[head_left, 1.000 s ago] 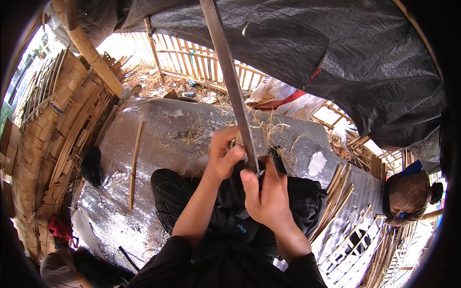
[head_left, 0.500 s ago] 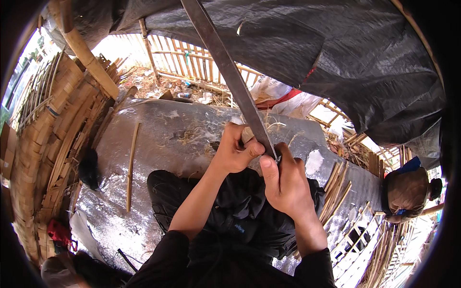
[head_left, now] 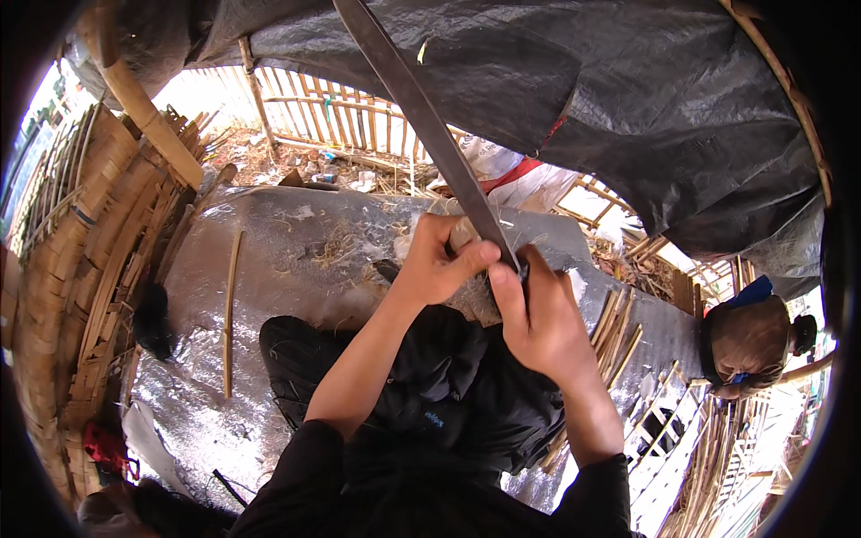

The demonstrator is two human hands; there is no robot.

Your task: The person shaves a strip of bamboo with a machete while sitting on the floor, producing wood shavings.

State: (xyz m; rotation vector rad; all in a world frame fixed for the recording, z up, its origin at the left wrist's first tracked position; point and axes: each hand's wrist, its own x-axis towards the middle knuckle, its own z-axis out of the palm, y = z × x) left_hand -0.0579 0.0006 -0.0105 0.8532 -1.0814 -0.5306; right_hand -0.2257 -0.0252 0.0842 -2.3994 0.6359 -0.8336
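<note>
as the left hand (head_left: 437,271) pinches a pale piece (head_left: 462,235) beside the long dark blade (head_left: 438,143), i see the right hand (head_left: 543,321) clasped on its near end, over the silvery mat (head_left: 199,296).

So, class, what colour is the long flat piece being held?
The long flat piece is dark grey-brown, best in the head view.

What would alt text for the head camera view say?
A seated person's left hand and right hand hold a long dark blade over a silvery sheet; bamboo strips lie at right, and a black tarp hangs beyond.
</note>
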